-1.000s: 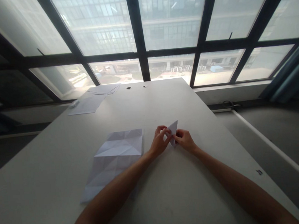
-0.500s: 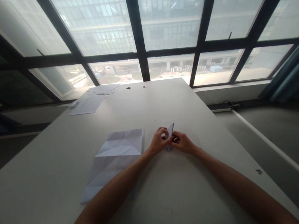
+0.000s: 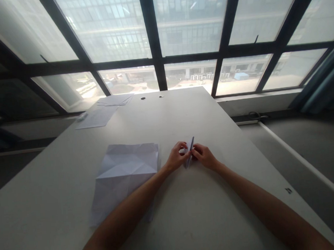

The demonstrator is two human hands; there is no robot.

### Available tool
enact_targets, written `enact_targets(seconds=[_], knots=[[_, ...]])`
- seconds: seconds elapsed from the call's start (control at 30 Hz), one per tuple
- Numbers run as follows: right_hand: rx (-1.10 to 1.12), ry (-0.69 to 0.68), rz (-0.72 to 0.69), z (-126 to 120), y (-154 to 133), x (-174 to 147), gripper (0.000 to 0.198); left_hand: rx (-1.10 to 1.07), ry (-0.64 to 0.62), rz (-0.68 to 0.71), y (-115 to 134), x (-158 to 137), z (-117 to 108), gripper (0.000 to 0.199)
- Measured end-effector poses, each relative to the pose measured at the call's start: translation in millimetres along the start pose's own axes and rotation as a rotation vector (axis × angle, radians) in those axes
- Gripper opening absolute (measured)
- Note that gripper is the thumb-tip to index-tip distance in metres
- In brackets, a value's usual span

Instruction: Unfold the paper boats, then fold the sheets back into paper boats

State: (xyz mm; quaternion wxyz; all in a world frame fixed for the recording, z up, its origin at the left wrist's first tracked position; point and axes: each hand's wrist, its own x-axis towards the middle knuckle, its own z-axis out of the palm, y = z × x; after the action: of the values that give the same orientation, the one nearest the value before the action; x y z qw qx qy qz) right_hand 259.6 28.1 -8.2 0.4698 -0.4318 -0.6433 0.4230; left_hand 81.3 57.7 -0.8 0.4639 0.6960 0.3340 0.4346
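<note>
A small piece of folded white paper (image 3: 189,155) stands nearly on edge above the table, its narrow side toward me. My left hand (image 3: 177,156) pinches it from the left, thumb and fingers closed on it. From the right, my right hand (image 3: 204,156) grips the same paper with bent fingers; some of its fingertips are hidden behind the fold. Left of my hands lies a larger creased white sheet (image 3: 126,162), partly covered by my left forearm.
The white table (image 3: 172,117) reaches toward the windows. More white sheets (image 3: 96,117) lie at its far left, and two round holes sit near its far edge. A small dark mark (image 3: 288,190) shows near the right edge.
The folded paper has turned so its edge faces me more. My right fingers have shifted on it. The creased sheet at left looks wider, its upper left corner moved outward.
</note>
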Motion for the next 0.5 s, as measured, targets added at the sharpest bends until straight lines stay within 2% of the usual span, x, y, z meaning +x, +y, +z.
enact_targets(seconds=[0.1,0.27,0.33,0.5], knots=[[-0.087,0.019,-0.059,0.5,1.5,0.8,0.024,0.035,0.004,0.013,-4.5,-1.2,1.2,0.028],[-0.233,0.074,-0.129,-0.5,-0.2,1.8,0.019,0.133,-0.049,0.054,-2.5,-4.8,1.7,0.051],[-0.236,0.061,-0.140,-0.5,-1.3,1.0,0.020,0.156,-0.062,0.060,0.0,-4.2,0.5,0.054],[-0.063,0.100,-0.012,0.9,1.7,0.2,0.039,0.187,0.039,0.070,2.0,1.7,-4.0,0.047]])
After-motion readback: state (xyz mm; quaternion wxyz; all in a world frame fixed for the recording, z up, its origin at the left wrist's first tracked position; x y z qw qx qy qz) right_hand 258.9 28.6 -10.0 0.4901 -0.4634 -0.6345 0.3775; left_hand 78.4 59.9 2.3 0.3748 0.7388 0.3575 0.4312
